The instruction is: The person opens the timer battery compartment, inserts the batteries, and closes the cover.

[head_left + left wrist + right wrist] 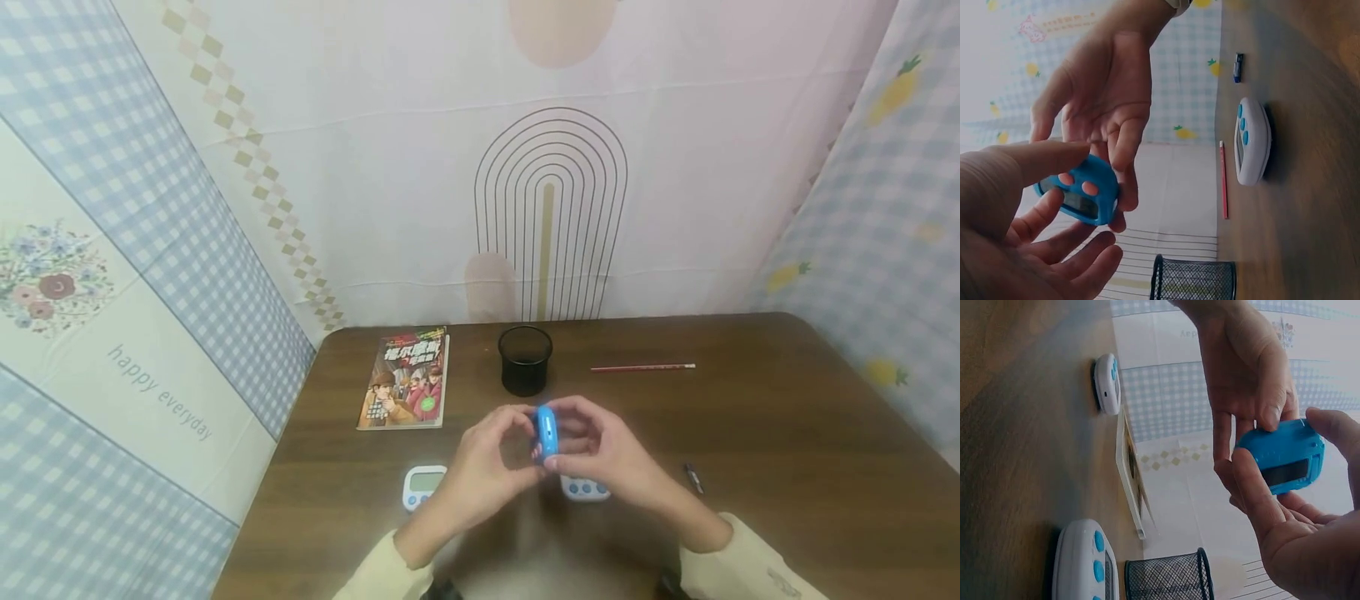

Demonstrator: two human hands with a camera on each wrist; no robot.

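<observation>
Broadly, we see a brown tabletop (787, 450) with a book (405, 379) at 11 o'clock, a mesh cup (525, 360) and pencil (642, 367) at 12. Both hands, left (483, 467) and right (611, 458), pinch a blue timer (547, 431) by fingertips above two white timers (423, 486) (585, 488). We judge such a light hold could slip under a button press, dropping it onto those.

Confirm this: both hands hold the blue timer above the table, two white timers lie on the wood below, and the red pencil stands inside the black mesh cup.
Wrong on the pencil. The head view shows the red pencil lying flat on the table, right of the black mesh cup, not in it. The rest holds: left hand and right hand hold the blue timer; two white timers lie below.
</observation>
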